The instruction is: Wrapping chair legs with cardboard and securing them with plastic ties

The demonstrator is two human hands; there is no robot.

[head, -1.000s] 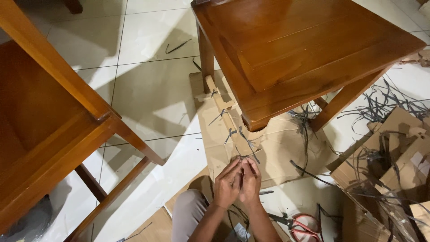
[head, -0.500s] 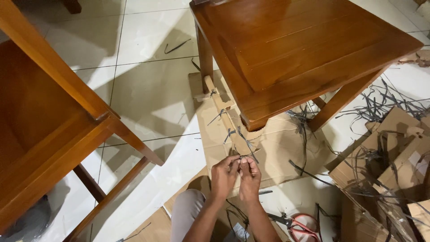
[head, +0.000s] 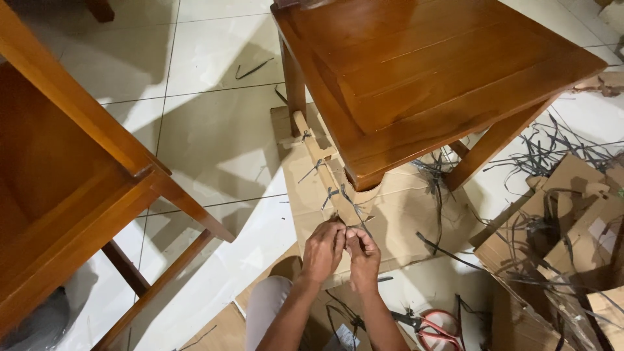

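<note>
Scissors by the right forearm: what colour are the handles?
Red handles on the scissors, lying on the floor right of the right hand; head view.

Flattened brown cardboard sheet [head: 396,214]: lies on the floor under the front leg of the wooden chair, rectangular, creased. Pile of brown cardboard pieces [head: 572,227]: at the right edge, overlapping, crossed by dark strap offcuts; one carries a pale rectangular label [head: 599,229]. Further brown cardboard sheet [head: 221,328]: bottom edge, partly hidden.

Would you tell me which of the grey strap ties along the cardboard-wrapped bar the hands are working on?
The tie nearest the person, pinched between the left hand and right hand; the other ties further up stand untouched.
</note>
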